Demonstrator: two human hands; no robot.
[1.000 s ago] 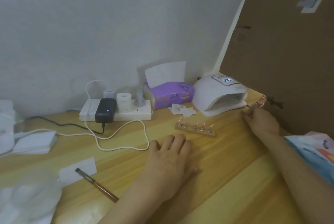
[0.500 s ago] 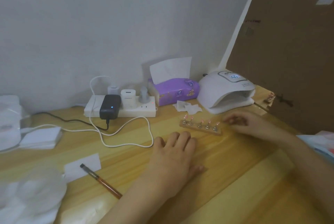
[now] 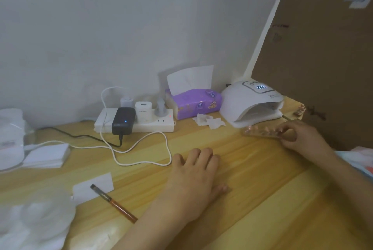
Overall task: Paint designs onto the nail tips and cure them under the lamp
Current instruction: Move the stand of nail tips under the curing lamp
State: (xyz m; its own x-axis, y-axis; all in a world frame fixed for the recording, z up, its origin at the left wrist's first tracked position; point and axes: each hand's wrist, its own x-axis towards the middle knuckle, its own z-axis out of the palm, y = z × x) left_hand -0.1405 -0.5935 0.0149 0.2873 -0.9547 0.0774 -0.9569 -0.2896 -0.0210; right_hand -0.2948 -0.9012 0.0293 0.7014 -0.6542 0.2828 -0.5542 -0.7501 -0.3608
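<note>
My right hand [image 3: 300, 136] pinches the right end of a wooden strip of nail tips [image 3: 260, 131], held blurred just in front of the mouth of the white curing lamp [image 3: 250, 102], whose display is lit. Flat on the wooden desk [image 3: 252, 179], palm down with fingers straight, lies my left hand [image 3: 196, 181]. A brush with an orange handle [image 3: 114, 203] lies on the desk to the left, its bristles over a white paper slip [image 3: 94, 188]. A second small holder with nail tips [image 3: 300, 109] sits at the desk's far right edge.
A purple tissue pack [image 3: 194, 103] and torn tissue scraps [image 3: 210, 121] lie left of the lamp. A white power strip [image 3: 133, 122] with chargers and looping cables sits at the back. A brown cardboard panel [image 3: 323, 58] stands on the right. White wipes [image 3: 46, 156] and plastic lie left.
My right hand came from the far-right desk edge to the wooden strip, took hold of it and carried it right toward the lamp's mouth. My left hand stayed flat.
</note>
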